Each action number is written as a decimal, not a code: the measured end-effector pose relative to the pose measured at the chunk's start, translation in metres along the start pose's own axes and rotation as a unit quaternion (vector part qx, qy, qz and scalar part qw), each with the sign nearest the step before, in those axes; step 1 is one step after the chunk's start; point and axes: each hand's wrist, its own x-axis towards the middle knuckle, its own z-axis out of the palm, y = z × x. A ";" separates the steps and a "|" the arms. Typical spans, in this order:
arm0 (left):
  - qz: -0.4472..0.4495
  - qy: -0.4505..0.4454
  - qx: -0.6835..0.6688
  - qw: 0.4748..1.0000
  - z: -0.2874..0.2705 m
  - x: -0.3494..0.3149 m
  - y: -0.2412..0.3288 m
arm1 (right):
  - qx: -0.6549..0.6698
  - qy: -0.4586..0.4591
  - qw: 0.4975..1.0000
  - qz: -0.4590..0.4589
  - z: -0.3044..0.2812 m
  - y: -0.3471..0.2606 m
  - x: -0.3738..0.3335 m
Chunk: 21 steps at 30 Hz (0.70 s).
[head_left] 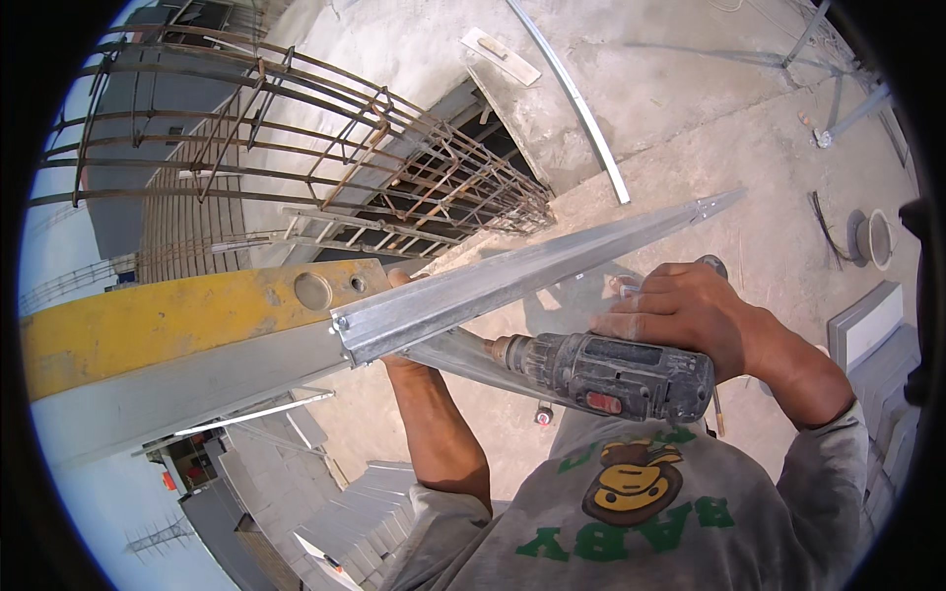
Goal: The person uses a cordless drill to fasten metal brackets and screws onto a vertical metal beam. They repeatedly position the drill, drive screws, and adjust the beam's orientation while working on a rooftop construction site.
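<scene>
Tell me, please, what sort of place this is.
Most likely an outdoor building site: a cage of rusty steel bars at the upper left, bare concrete below, and a dusty power drill in the right hand.

Open-air construction site. Evidence: rusty rebar cage (378, 126) at an opening (496, 130) in rough concrete (690, 143); trowel (514, 65) lying on the concrete; grey panels (370, 517) in stacks; metal channel (512, 281) and dusty drill (631, 377) present; sky (133, 488) visible at the left edge.

We see a pale concrete floor (680, 133) carrying a flat trowel (512, 65), a long metal strip (573, 96), dark wires (830, 229) beside a round tub (861, 239), and stacked grey panels (869, 327).
</scene>
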 end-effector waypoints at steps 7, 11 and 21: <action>-0.141 -0.144 -0.333 0.921 -0.016 0.018 -0.032 | 0.183 0.148 0.949 0.209 0.059 -0.053 -0.053; -0.196 -0.195 -0.414 0.868 -0.006 0.019 -0.031 | 0.248 0.212 0.867 0.377 0.098 -0.101 -0.068; -0.143 -0.330 -0.323 0.875 -0.041 0.013 0.003 | 0.228 0.264 0.854 0.385 0.193 -0.194 -0.055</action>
